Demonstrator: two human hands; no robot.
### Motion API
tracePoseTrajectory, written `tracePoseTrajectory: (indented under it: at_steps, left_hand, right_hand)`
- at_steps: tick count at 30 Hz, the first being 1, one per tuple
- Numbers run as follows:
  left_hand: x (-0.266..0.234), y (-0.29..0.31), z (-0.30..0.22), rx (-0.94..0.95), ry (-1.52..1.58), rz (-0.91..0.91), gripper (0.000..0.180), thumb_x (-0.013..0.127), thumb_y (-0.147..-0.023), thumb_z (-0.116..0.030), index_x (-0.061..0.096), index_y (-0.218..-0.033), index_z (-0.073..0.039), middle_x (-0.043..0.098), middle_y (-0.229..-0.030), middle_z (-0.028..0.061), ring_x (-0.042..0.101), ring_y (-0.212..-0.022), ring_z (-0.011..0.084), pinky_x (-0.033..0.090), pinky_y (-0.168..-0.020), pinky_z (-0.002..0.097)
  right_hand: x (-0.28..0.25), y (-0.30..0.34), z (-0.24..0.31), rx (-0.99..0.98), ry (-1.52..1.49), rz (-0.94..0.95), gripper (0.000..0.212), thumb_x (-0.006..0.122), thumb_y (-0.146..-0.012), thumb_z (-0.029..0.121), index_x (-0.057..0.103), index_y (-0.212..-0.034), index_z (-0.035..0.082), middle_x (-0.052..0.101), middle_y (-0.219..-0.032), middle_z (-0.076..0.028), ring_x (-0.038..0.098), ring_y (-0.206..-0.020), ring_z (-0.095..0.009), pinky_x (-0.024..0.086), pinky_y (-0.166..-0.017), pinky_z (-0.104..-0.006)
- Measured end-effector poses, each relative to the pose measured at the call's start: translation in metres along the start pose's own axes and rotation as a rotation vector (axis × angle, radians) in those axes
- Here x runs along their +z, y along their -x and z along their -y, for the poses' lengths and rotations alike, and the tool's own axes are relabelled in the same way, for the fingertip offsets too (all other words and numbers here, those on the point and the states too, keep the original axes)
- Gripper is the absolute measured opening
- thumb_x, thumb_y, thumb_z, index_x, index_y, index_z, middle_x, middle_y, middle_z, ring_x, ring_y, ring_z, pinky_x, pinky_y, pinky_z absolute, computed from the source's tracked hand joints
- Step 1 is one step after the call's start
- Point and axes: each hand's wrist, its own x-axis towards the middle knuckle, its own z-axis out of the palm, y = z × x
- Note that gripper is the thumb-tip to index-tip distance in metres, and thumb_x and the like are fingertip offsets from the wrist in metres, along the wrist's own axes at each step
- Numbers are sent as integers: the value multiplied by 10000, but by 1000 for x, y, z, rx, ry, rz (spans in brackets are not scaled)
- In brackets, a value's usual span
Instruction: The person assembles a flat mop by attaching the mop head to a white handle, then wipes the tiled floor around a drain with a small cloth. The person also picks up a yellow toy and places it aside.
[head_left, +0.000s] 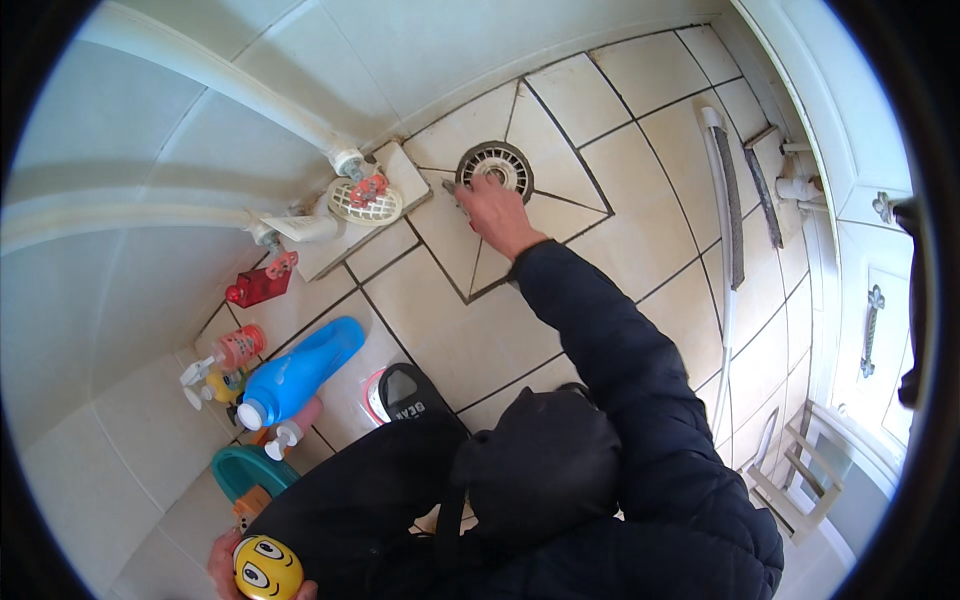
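Observation:
My right hand (497,215) reaches down to a round floor drain (523,168) with a slotted grate set in cream tiles. Its fingers are bent together over the drain's near left edge. A small greyish bit (449,186) shows beside the fingertips; what it is cannot be made out. At the lower left, my left hand (224,566) is closed around a round yellow thing with a cartoon smiling face (267,569), near my dark-clad knee. Part of that hand is cut off by the frame's edge.
Left of me stand a blue bottle (305,372), pink pump bottles (238,346) and a teal basin (232,470). Pipes with red valves (368,190) run along the wall above an oval grate (362,206). A grey hose (728,200) lies right, near white cabinets (880,320).

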Motion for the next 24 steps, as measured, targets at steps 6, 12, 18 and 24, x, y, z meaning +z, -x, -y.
tracePoseTrajectory:
  at_steps: [6,12,18,24]
  left_hand:
    - [1,0,2,-49,-14,7,778,818,-855,-241,387,-1453,7,520,-1387,255,569,-1210,363,456,-1065,419]
    - [2,-3,4,-50,12,11,765,811,-862,-235,387,-1452,6,522,-1385,255,569,-1200,362,455,-1061,421]
    - [2,-5,4,-73,-37,27,760,809,-863,-231,389,-1451,6,522,-1384,255,570,-1195,360,454,-1058,423]
    - [2,-3,4,-98,-52,16,754,810,-861,-228,393,-1446,2,521,-1385,254,567,-1190,359,449,-1057,426]
  right_hand:
    - [-10,0,-40,132,-354,65,229,618,-877,135,686,-1092,173,649,-1062,-124,651,-1021,-346,541,-828,-477]
    - [-8,-74,-95,494,-124,-244,190,623,-873,109,666,-1058,96,652,-1026,-190,670,-952,-404,538,-792,-502]
    - [32,-105,-29,317,-112,-122,215,589,-869,51,658,-1072,61,651,-1084,-185,679,-971,-381,574,-805,-491]
    - [35,-108,12,83,-155,-91,234,577,-870,60,687,-1070,112,653,-1085,-155,673,-973,-361,568,-796,-467]
